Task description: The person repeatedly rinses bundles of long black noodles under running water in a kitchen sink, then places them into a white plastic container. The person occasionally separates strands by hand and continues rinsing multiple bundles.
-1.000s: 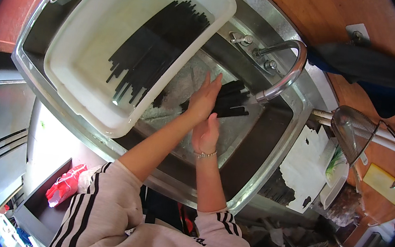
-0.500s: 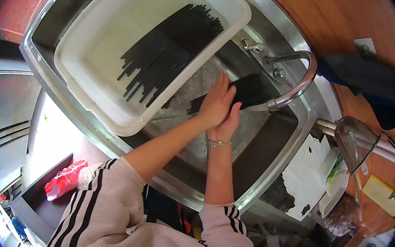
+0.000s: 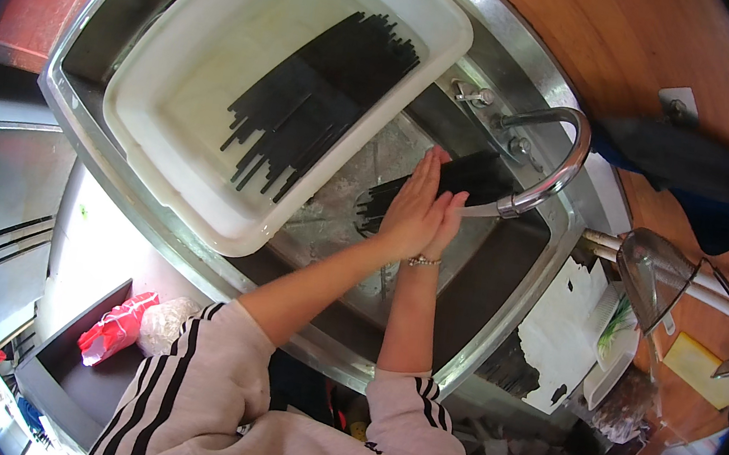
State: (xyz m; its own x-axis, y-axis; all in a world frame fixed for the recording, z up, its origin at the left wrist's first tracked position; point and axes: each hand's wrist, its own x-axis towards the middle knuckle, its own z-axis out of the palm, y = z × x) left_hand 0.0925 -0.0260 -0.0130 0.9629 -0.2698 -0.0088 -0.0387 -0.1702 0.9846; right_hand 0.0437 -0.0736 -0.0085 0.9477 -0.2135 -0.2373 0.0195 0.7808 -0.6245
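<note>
At a steel sink (image 3: 493, 275), beside a white tub (image 3: 236, 236) and a running tap (image 3: 580, 149), I am clasping a bundle of black sticks (image 3: 487, 177) between my left hand (image 3: 411, 215) and right hand (image 3: 448, 225), the left's fingers (image 3: 426, 179) lying straight and pressed together, the right's mostly hiding behind them.

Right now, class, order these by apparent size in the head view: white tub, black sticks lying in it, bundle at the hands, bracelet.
1. White tub
2. Black sticks in the tub
3. Handled bundle, partly covered by the left hand
4. Bracelet
Nearness to the camera may skew apparent sizes.
</note>
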